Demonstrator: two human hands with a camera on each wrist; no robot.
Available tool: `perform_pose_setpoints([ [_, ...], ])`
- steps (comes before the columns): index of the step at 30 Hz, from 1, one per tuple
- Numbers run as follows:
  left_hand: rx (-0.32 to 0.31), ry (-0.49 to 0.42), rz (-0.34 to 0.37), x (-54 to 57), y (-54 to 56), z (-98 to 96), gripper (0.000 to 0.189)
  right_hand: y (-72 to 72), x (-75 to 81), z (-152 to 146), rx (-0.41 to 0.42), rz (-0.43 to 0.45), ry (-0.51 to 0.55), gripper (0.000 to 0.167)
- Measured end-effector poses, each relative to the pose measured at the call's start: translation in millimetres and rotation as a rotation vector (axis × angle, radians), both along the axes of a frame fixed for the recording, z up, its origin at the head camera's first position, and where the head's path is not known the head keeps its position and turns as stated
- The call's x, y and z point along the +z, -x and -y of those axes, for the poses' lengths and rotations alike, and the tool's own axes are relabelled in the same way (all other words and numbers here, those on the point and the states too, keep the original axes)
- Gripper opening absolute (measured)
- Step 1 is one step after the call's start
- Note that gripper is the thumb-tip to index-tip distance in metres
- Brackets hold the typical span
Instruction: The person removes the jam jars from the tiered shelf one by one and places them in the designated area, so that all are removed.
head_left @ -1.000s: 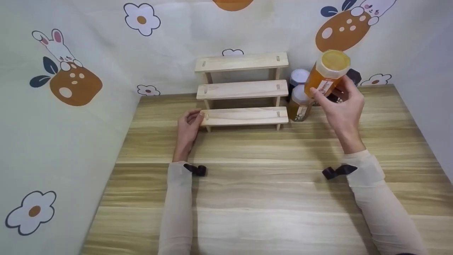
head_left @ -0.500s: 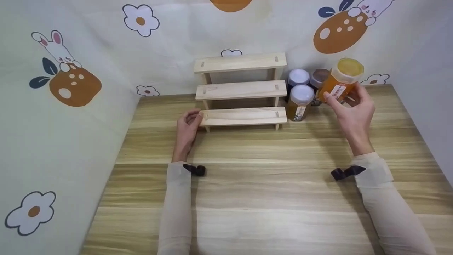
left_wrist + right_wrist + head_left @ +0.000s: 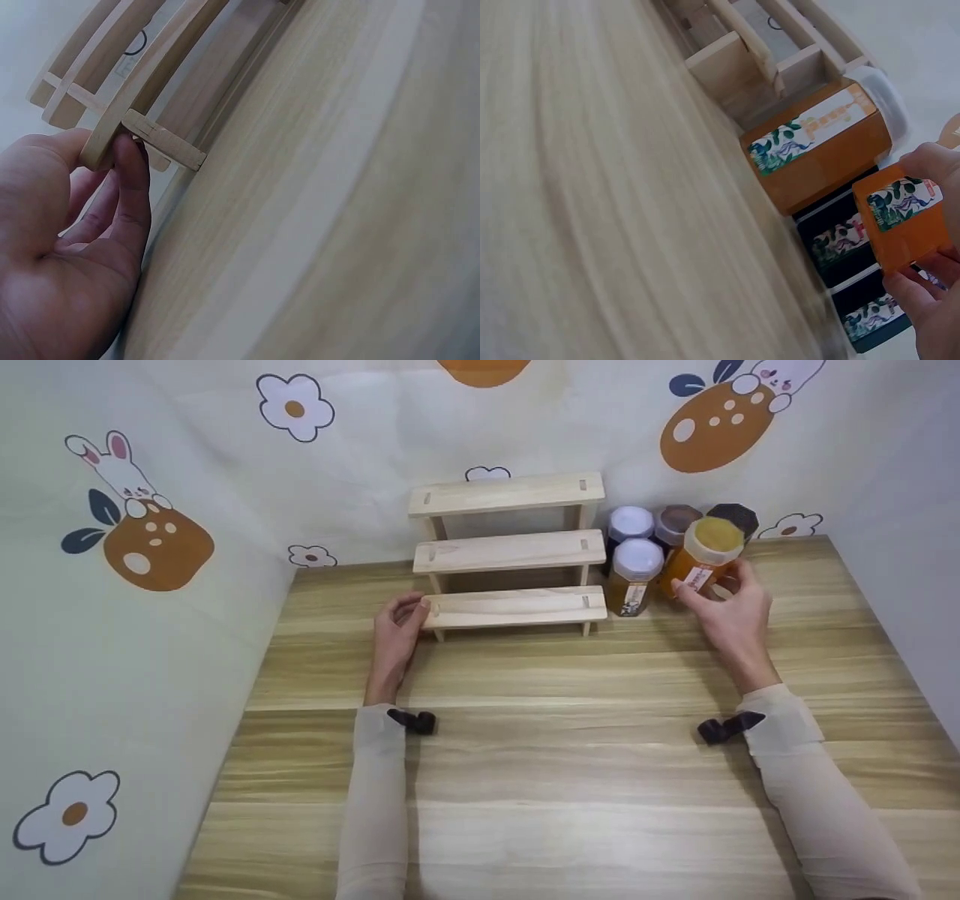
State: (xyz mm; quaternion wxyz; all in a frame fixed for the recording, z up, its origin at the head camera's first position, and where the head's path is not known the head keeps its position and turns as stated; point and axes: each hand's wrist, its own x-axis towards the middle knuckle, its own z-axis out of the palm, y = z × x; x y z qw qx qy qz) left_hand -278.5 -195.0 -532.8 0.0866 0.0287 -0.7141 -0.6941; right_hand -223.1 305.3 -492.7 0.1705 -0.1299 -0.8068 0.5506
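A three-step wooden shelf point(image 3: 510, 553) stands against the back wall. My left hand point(image 3: 397, 637) pinches the left end of its lowest step; in the left wrist view the thumb is on top and a finger lies beneath the step point(image 3: 112, 124). My right hand point(image 3: 731, 619) grips an orange jar point(image 3: 904, 217) with a yellowish lid, thumb on one side and fingers on the other. This jar is slightly tilted and its base is off the table in the right wrist view. To its left stands an amber jar point(image 3: 634, 589) with a white lid, beside the shelf.
Behind the held jar are dark jars with a white lid point(image 3: 631, 521), a brown lid point(image 3: 677, 519) and a black lid point(image 3: 735, 519). The back wall point(image 3: 375, 457) is a patterned cloth. Below lies the wood-grain table point(image 3: 562, 765).
My right hand has moved the orange jar right and down, away from the shelf and in front of the dark jars. My left hand has stayed on the lowest step.
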Motion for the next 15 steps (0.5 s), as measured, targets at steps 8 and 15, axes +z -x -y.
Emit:
perform_pose_setpoints([
  [8,-0.003,0.031,0.018,-0.8,-0.8,0.8,0.037,1.7,-12.8,-1.2,0.051,0.056,-0.019,0.085],
  [15,0.012,0.042,0.013,1.0,-0.3,0.5,0.034,2.6,-21.2,-1.9,0.087,0.059,-0.103,0.084],
])
